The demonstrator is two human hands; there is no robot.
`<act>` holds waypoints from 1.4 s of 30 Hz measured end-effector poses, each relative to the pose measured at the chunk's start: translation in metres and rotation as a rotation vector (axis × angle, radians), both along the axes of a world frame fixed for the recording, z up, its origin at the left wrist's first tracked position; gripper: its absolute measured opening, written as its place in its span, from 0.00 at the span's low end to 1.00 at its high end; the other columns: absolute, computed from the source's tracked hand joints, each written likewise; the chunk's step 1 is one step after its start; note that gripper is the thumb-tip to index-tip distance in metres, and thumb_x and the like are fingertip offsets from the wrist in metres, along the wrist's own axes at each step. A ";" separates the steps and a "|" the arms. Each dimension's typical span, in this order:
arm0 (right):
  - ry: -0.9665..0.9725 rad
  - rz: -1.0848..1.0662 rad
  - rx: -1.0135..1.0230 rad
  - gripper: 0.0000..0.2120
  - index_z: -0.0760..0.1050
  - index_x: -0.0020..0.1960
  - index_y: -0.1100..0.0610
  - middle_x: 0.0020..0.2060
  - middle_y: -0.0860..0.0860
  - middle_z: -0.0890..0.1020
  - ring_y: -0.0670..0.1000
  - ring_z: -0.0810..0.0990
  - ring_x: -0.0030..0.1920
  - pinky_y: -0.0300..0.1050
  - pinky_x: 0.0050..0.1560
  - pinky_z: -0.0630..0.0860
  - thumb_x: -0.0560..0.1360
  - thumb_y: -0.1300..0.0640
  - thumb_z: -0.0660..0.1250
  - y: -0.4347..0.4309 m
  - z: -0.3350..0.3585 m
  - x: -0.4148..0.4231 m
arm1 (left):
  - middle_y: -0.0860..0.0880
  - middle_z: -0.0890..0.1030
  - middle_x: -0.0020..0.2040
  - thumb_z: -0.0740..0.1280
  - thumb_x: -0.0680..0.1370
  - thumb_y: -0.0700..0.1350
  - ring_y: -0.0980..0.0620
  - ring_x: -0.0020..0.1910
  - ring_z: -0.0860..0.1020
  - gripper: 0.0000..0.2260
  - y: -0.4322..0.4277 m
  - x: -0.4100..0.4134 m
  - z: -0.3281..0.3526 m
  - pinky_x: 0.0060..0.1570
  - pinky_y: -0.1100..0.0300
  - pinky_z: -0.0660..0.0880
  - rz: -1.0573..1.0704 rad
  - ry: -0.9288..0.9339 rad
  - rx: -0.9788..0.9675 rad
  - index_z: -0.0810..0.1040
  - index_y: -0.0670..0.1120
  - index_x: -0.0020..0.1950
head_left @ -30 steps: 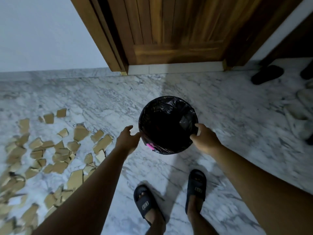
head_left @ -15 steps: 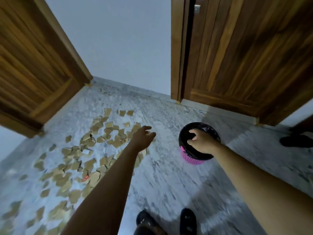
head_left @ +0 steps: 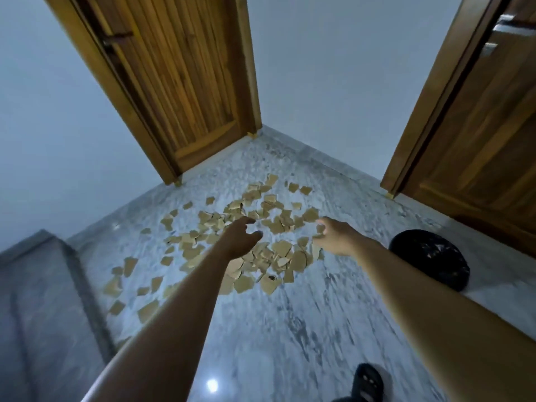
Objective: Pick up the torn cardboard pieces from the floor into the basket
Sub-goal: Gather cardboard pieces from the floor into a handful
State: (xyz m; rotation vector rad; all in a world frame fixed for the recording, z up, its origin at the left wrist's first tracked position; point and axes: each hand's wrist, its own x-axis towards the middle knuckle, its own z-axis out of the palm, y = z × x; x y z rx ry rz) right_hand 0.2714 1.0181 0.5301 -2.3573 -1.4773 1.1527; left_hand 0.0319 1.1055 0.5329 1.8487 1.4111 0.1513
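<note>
Nearest, at the floor's (head_left: pixel 290 329) bottom edge: a dark sandal (head_left: pixel 368 381) on one foot, and a small bright glare spot (head_left: pixel 212 385) on the grey-veined marble. Two bare forearms run out from the lower corners toward the middle of the floor. Left hand (head_left: pixel 240 240) is held above the scatter, fingers (head_left: pixel 243 221) loosely spread, thumb out to the side, gripping nothing. Right hand (head_left: pixel 338 239) is level with it and just beside the scatter's right margin, with fingers slack, curled downward and open; the frame is soft there and I make out nothing held. The torn cardboard pieces (head_left: pixel 272 198) lie flat on the floor under and beyond both hands. They are thickest in the middle, thinning toward the left edge, and reach back toward the far corner. The basket (head_left: pixel 429 256), lined with a black bag, stands on the floor to the right of the right forearm, apart from the pieces and near the right-hand wooden door (head_left: pixel 478 126). A raised grey step (head_left: pixel 43 285) borders the floor's left edge. Farthest: a second wooden door (head_left: pixel 188 82) on the left, with pale wall (head_left: pixel 333 82) between the two doors.
</note>
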 end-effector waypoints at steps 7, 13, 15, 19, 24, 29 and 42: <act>-0.061 0.099 0.032 0.33 0.56 0.81 0.52 0.73 0.55 0.70 0.47 0.77 0.40 0.42 0.36 0.71 0.80 0.51 0.66 0.028 -0.012 -0.097 | 0.43 0.70 0.73 0.67 0.78 0.53 0.44 0.68 0.72 0.25 0.020 -0.112 -0.009 0.65 0.51 0.70 0.021 0.105 -0.032 0.68 0.49 0.74; -0.077 0.165 0.011 0.32 0.59 0.79 0.53 0.71 0.57 0.72 0.55 0.82 0.53 0.51 0.51 0.80 0.80 0.53 0.67 0.065 -0.033 -0.125 | 0.44 0.69 0.73 0.68 0.77 0.56 0.44 0.69 0.71 0.27 0.049 -0.135 -0.029 0.66 0.48 0.70 0.042 0.123 -0.064 0.67 0.51 0.74; -0.079 0.205 0.008 0.33 0.58 0.80 0.53 0.74 0.57 0.68 0.54 0.80 0.53 0.46 0.48 0.77 0.79 0.52 0.68 0.083 -0.045 -0.127 | 0.44 0.69 0.73 0.68 0.77 0.57 0.44 0.70 0.70 0.27 0.064 -0.136 -0.038 0.67 0.48 0.70 0.054 0.149 -0.075 0.67 0.52 0.74; -0.086 0.237 0.003 0.34 0.57 0.80 0.54 0.75 0.56 0.67 0.49 0.77 0.43 0.41 0.40 0.73 0.79 0.54 0.68 0.125 -0.059 -0.115 | 0.44 0.68 0.74 0.68 0.77 0.56 0.43 0.70 0.70 0.28 0.099 -0.123 -0.049 0.68 0.48 0.69 0.084 0.153 -0.119 0.66 0.51 0.75; -0.091 0.281 -0.039 0.34 0.59 0.79 0.55 0.73 0.55 0.71 0.55 0.79 0.61 0.49 0.59 0.77 0.78 0.53 0.70 0.169 -0.072 -0.098 | 0.43 0.66 0.75 0.69 0.77 0.55 0.43 0.72 0.68 0.29 0.139 -0.099 -0.057 0.68 0.49 0.67 0.125 0.123 -0.158 0.65 0.49 0.76; -0.106 0.372 -0.115 0.32 0.61 0.78 0.54 0.69 0.57 0.73 0.56 0.79 0.57 0.44 0.49 0.74 0.78 0.54 0.69 0.202 -0.088 -0.105 | 0.43 0.68 0.74 0.70 0.76 0.57 0.43 0.71 0.68 0.31 0.160 -0.109 -0.079 0.67 0.50 0.67 0.163 0.152 -0.224 0.65 0.50 0.76; -0.132 0.567 -0.263 0.34 0.58 0.79 0.50 0.73 0.58 0.68 0.61 0.74 0.68 0.56 0.64 0.74 0.77 0.53 0.68 0.255 -0.186 -0.233 | 0.43 0.70 0.71 0.71 0.75 0.56 0.43 0.69 0.69 0.31 0.171 -0.228 -0.179 0.66 0.51 0.67 0.254 0.174 -0.337 0.66 0.51 0.75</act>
